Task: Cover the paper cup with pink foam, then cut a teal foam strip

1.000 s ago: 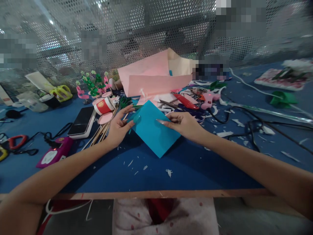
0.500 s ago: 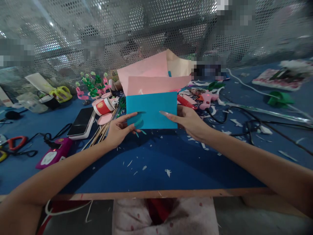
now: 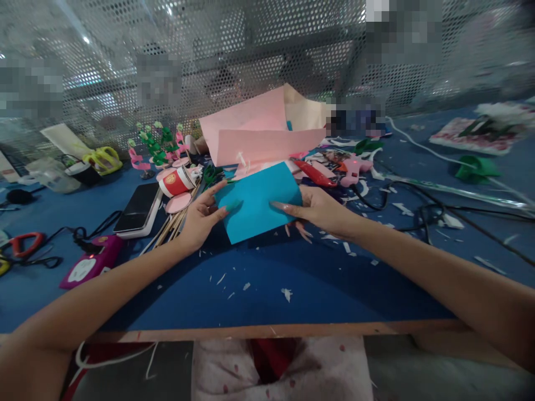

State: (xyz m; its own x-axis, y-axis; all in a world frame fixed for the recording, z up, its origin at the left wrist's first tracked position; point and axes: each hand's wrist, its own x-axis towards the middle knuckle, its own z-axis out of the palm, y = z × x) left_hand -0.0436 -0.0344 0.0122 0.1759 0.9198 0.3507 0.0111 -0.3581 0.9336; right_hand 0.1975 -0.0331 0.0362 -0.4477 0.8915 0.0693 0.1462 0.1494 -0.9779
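Observation:
A sheet of blue paper (image 3: 257,195), rectangular and plain, is held tilted above the table, its right side higher than its left. My left hand (image 3: 203,216) grips the left edge, thumb on the front face and fingers partly behind. On the opposite edge my right hand (image 3: 320,210) pinches the paper, its thumb in front and other fingertips showing beneath. Large pink paper sheets (image 3: 267,146) stand just behind the blue one. A red-handled tool (image 3: 314,173) and a pink glue gun (image 3: 354,169) lie close to my right hand.
Left of my hands are wooden sticks (image 3: 169,228), a red and white paper cup (image 3: 175,182), a phone (image 3: 139,209) and a purple power bank (image 3: 92,260). Black cables (image 3: 426,209) run across the right side. Paper scraps (image 3: 286,294) dot the table near its front edge (image 3: 267,331).
The blue paper has turned from level to slanted, its left lower corner dropping and its right end rising. Fingertips of my right hand now show below it. Both hands keep their grip.

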